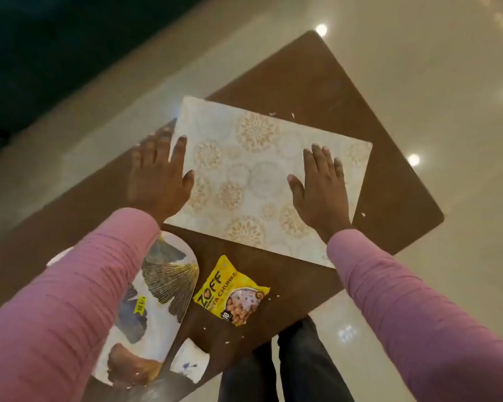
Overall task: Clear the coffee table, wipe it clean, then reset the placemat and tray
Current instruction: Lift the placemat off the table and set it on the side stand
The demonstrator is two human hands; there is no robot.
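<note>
Your left hand (157, 175) and right hand (320, 184) lie flat, fingers spread, on the placemat (253, 169). A yellow snack packet (230, 291) and tray (154, 300) sit at lower left on the coffee table (389, 184).

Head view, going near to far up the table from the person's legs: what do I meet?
Yellow snack packet → placemat with both hands on it → white crumbs just past its far edge → bare far corner of the coffee table.
</note>
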